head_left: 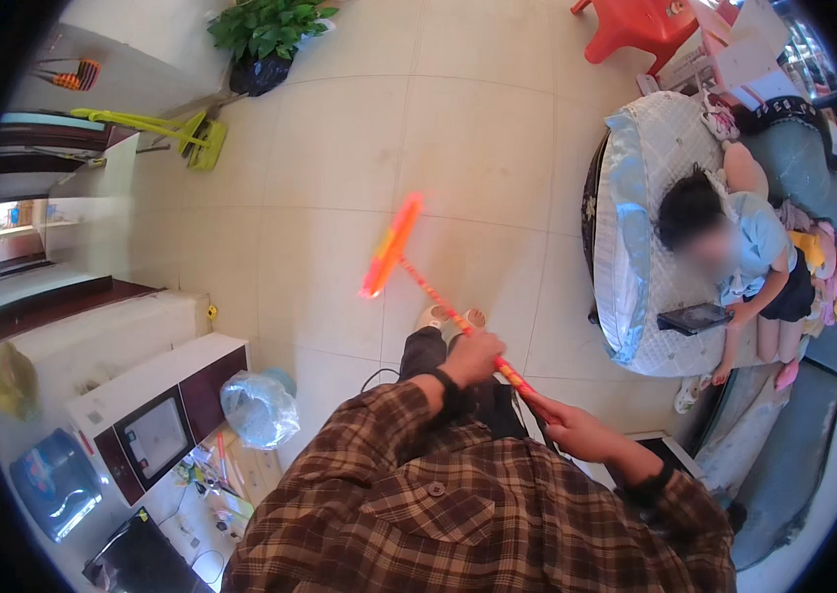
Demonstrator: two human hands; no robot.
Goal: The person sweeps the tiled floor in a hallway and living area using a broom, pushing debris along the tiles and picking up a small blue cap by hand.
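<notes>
A broom [392, 247] with a bright orange and pink head crosses the middle of the view, its head slightly blurred against the tiled floor. Its red and yellow patterned handle [430, 291] slants down toward me. My left hand [474, 359] is closed around the middle of the handle. Lower and to the right, my right hand [580, 431] grips the handle near its top end. Both forearms are in brown plaid sleeves. My feet [458, 316] show just beyond my left hand, in light footwear.
To the right, a person [759, 232] with a tablet [693, 318] leans on a quilted bed-like pad [651, 217]. A red stool [641, 30] stands at the far right. On the left are a yellow-green mop [203, 141], a potted plant [265, 30], a bagged bin [260, 407] and a white cabinet [226, 348].
</notes>
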